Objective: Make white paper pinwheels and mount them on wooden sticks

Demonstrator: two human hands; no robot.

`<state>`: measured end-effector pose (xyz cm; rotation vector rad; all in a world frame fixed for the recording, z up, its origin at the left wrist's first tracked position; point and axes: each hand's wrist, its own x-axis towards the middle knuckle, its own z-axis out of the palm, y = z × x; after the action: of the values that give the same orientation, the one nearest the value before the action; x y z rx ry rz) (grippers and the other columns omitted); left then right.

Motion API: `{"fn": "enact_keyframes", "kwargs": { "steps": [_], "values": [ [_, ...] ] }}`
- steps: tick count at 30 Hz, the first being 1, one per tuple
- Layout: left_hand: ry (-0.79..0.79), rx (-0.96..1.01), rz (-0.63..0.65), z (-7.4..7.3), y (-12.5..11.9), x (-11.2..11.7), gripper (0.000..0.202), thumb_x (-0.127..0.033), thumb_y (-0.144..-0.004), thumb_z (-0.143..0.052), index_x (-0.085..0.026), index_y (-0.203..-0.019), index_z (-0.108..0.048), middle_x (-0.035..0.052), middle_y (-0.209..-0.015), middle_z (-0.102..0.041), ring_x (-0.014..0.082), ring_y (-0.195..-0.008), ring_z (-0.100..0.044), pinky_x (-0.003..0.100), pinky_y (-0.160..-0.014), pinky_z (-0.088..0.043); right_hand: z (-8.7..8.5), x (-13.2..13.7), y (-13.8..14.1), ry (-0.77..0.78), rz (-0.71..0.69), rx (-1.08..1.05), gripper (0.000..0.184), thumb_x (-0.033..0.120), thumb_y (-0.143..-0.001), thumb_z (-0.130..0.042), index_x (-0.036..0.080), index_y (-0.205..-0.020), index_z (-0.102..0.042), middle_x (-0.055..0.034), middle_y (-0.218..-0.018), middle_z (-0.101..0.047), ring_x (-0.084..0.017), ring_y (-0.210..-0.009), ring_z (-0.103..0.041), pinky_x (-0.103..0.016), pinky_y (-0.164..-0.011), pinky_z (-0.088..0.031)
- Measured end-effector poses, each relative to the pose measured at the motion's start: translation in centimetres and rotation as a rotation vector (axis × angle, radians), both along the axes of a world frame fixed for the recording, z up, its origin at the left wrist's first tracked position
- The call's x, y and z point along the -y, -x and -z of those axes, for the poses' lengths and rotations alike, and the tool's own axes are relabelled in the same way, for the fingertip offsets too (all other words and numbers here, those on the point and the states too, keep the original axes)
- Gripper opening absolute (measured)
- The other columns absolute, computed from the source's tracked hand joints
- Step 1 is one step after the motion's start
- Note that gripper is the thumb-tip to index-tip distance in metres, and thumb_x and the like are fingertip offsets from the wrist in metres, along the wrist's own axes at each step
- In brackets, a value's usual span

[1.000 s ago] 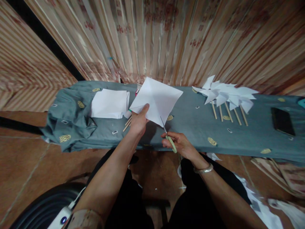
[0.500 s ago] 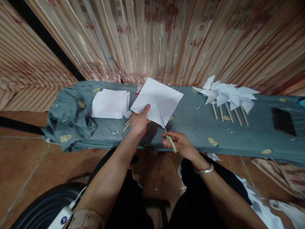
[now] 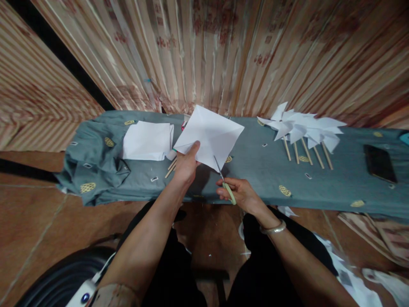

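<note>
A square sheet of white paper (image 3: 214, 128) is held up over the cloth-covered bench by my left hand (image 3: 188, 161), thumb on top and the other fingers hidden beneath. My right hand (image 3: 238, 192) grips a pair of scissors (image 3: 228, 192) with light green handles. Their blades meet the paper at its near corner, with one blade visible on top of the sheet. Faint crease lines run across the paper. Just left of it lies a stack of white paper (image 3: 147, 140), and a few wooden sticks (image 3: 171, 167) poke out beside my left wrist.
Several white paper pinwheels (image 3: 297, 123) on wooden sticks lie on the right of the green-grey cloth (image 3: 255, 170). Farther right is a black phone (image 3: 380, 163). A pleated curtain (image 3: 204, 55) hangs behind the bench. White paper scraps (image 3: 354, 273) lie at the lower right.
The paper and my left hand have shifted very slightly left in view. The scissors stay at the near corner, and both hands keep their hold.
</note>
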<state>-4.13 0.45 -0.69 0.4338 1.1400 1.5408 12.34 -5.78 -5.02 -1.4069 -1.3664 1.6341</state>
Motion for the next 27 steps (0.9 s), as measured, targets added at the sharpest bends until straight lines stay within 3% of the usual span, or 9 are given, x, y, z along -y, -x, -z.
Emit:
{"fn": "enact_keyframes", "kwargs": {
  "steps": [6,11,27],
  "values": [
    [-0.027,0.016,0.022,0.64,-0.42,0.15,0.032,-0.012,-0.08,-0.067,-0.016,-0.112,-0.063,0.0076,-0.1,-0.076,0.0195,-0.091,-0.073,0.031,-0.083,-0.058,0.26,-0.05,-0.45,-0.09,-0.04,0.048,0.048,0.061,-0.068,-0.075,0.019,-0.09,-0.07,0.0022,-0.063,-0.063,-0.012,-0.057,-0.056,-0.025,-0.055,-0.045],
    [-0.017,0.021,0.006,0.61,-0.43,0.15,0.034,-0.011,-0.08,-0.067,-0.017,-0.113,-0.063,0.0069,-0.098,-0.076,0.0196,-0.091,-0.073,0.032,-0.084,-0.058,0.41,-0.05,-0.24,-0.068,-0.023,0.018,0.048,0.061,-0.065,-0.076,0.019,-0.088,-0.068,0.003,-0.06,-0.061,-0.012,-0.054,-0.055,-0.025,-0.054,-0.044],
    [-0.01,0.02,0.039,0.61,-0.78,0.65,0.031,-0.011,-0.08,-0.066,-0.017,-0.111,-0.065,0.0097,-0.109,-0.074,0.0209,-0.092,-0.072,0.031,-0.078,-0.059,0.01,-0.28,-0.04,-0.059,-0.006,0.007,0.045,0.058,-0.066,-0.077,0.018,-0.083,-0.069,0.0008,-0.062,-0.065,-0.013,-0.056,-0.059,-0.025,-0.054,-0.046]
  ]
}}
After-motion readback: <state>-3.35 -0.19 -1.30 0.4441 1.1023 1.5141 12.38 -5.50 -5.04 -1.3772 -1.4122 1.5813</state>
